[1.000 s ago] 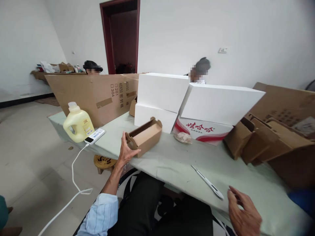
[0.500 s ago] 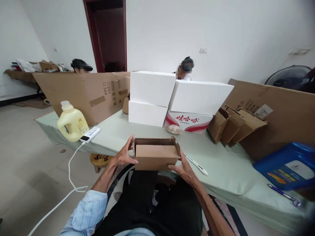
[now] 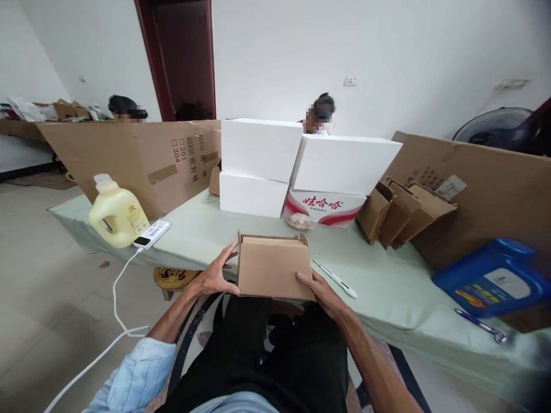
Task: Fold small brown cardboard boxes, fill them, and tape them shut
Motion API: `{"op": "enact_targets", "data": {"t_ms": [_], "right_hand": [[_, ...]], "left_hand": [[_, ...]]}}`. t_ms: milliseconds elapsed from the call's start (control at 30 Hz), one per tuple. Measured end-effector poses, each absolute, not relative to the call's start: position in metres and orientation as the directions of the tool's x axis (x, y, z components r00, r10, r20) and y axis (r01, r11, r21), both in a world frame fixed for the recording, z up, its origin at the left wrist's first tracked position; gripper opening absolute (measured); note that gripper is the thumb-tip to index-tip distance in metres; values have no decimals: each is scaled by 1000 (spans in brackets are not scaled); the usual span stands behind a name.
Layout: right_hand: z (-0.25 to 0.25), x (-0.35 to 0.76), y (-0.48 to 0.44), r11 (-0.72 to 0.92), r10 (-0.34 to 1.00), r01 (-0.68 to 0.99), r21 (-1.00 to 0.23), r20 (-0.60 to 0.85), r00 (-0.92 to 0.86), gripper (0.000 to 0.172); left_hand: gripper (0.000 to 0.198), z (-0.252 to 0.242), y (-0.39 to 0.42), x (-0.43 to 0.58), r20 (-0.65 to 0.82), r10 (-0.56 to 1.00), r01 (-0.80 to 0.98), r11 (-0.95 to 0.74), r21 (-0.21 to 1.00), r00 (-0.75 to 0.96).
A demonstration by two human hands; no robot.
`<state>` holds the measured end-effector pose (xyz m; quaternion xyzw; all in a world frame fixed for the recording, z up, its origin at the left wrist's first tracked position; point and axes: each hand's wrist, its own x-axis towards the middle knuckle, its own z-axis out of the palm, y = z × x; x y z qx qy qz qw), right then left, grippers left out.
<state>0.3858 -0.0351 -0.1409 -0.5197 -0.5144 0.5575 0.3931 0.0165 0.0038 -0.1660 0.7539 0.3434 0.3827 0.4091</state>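
A small brown cardboard box [image 3: 273, 265] is held at the table's near edge above my lap, its broad plain face toward me. Thin cardboard edges stand up along its top and left side. My left hand [image 3: 217, 274] is at the box's left side, thumb on the lower left corner and fingers spread along the edge. At the lower right, my right hand [image 3: 321, 289] grips the box, with its thumb on the front face and the other fingers out of sight behind. To the right of the box lies a white, pen-like cutter [image 3: 336, 279].
White boxes [image 3: 260, 150] stand stacked behind, one pair over a red-and-white printed carton [image 3: 322, 207]. A yellow jug [image 3: 116, 212] and white power bank [image 3: 152, 234] sit left; folded cardboard [image 3: 394, 212], a blue jug [image 3: 491, 278] and a purple-handled tool [image 3: 480, 326] lie right. Two people are beyond.
The cardboard box has tipped so its broad face shows more fully, and the dark gap along its top has gone from sight. My left fingers have loosened a little from its side.
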Motion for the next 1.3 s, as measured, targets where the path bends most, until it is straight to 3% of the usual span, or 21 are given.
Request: {"op": "enact_targets", "data": {"t_ms": [167,267,333,500,633,933,1167,1233,1300], "right_hand": [[-141,392,-26,-332,933,166,-929,-349,-87,61],[-141,395,-26,-346,930,147,-927,-360,-78,61],[-138,396,-29,-353,927,118,-928,-364,-91,63],[-124,400,-38,-384,909,27,-923,-383,-164,70],[-120,400,-43,-424,874,-2,-906,-408,-264,71],[-100,396,-48,-330,901,-30,-944,-305,-309,62],[-88,391,-42,-152,973,312,-938,-197,-118,69],[-85,387,-34,-120,985,393,-912,-158,-65,72],[-82,383,-25,-108,991,451,-886,-131,-22,74]], "left_hand": [[153,-188,-9,15,378,720,489,-681,545,582],[150,-204,-8,22,452,665,545,-746,382,594],[150,-208,-5,26,483,638,545,-768,337,599],[155,-189,-2,25,451,660,484,-750,451,601],[137,-162,-4,18,425,715,413,-680,606,555],[112,-120,-13,30,422,811,417,-574,705,404],[98,-94,-4,44,360,885,447,-461,766,294],[87,-92,-2,46,396,876,457,-481,748,275],[88,-92,-1,45,451,834,439,-550,710,316]]}}
